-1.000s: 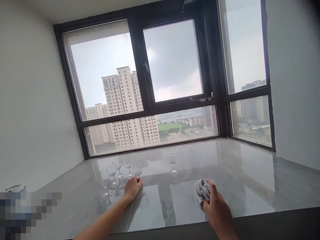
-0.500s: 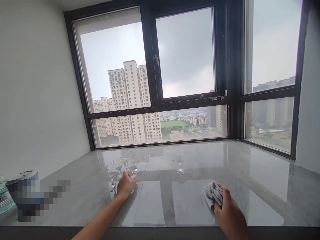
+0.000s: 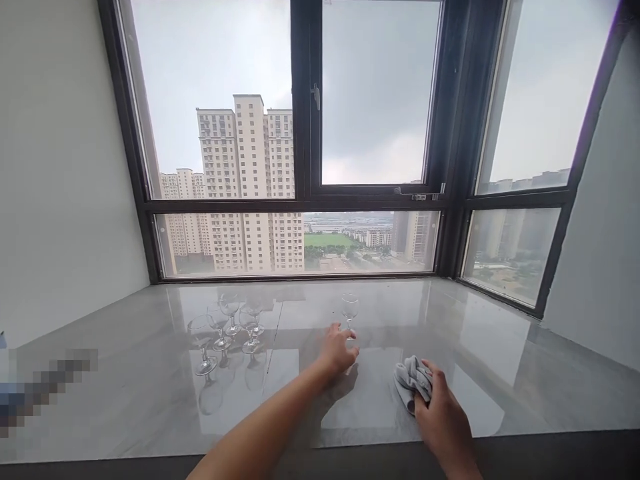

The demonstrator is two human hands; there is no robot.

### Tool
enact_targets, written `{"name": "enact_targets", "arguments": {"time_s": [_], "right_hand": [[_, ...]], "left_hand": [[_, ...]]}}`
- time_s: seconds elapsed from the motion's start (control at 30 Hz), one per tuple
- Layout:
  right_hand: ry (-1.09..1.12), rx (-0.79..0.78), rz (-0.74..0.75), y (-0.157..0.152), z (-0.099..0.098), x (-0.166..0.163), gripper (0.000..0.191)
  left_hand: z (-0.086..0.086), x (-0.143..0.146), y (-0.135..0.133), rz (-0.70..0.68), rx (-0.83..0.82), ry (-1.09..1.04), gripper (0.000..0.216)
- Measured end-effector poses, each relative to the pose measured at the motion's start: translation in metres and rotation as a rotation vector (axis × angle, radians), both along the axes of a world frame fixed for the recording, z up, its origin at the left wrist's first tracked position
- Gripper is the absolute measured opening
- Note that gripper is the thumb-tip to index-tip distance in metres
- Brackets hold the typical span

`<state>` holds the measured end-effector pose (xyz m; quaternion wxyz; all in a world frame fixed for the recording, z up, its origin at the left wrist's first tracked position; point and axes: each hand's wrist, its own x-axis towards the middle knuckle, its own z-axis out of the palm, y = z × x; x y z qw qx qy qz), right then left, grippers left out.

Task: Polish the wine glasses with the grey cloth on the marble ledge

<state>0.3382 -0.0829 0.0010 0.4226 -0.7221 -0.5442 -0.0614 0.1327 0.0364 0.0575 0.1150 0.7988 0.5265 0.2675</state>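
A lone clear stemmed glass point(image 3: 350, 308) stands upright on the glossy grey sill point(image 3: 150, 387). My left hand point(image 3: 340, 351) is right at its stem and foot, fingers spread and curving toward it, partly covering its base. I cannot make out whether the fingertips touch the glass. In my right hand point(image 3: 444, 408) is a bunched grey cloth point(image 3: 414, 379), held low over the sill to the right of the glass. Several similar glasses, among them a front one point(image 3: 202, 330), stand upright in a cluster to the left.
A dark window frame point(image 3: 295, 205) borders the back of the sill, with a handle point(image 3: 316, 97) on its middle pane. A white wall point(image 3: 65, 167) rises at the left. The sill's front edge point(image 3: 125, 459) runs along the bottom.
My left hand has moved right, from the glass cluster to the lone glass. My right hand keeps hold of the cloth. The view has shifted and levelled somewhat.
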Motion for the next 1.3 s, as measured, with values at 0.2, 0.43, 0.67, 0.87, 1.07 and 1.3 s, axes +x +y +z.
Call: {"name": "enact_targets", "arguments": {"time_s": [0.2, 0.43, 0.67, 0.87, 1.07, 1.3], "right_hand": [[0.018, -0.032, 0.001, -0.005, 0.007, -0.001, 0.052], [0.038, -0.141, 0.012, -0.007, 0.014, 0.000, 0.053], [0.092, -0.233, 0.023, 0.003, 0.032, -0.004, 0.059], [0.131, -0.157, 0.185, 0.028, 0.030, -0.053, 0.061], [0.057, -0.100, 0.310, 0.044, 0.023, -0.078, 0.058], [0.053, -0.119, 0.354, 0.038, 0.023, -0.068, 0.056]], "left_hand": [[-0.007, 0.017, 0.025, -0.071, -0.049, 0.062, 0.047], [-0.004, -0.036, -0.012, -0.121, 0.057, 0.062, 0.028], [0.000, -0.120, -0.063, -0.019, 0.098, 0.043, 0.021], [-0.003, -0.131, -0.079, 0.075, 0.145, 0.042, 0.022], [-0.003, -0.130, -0.078, 0.166, 0.145, 0.074, 0.026], [0.002, -0.149, -0.093, 0.214, 0.104, 0.121, 0.026]]}}
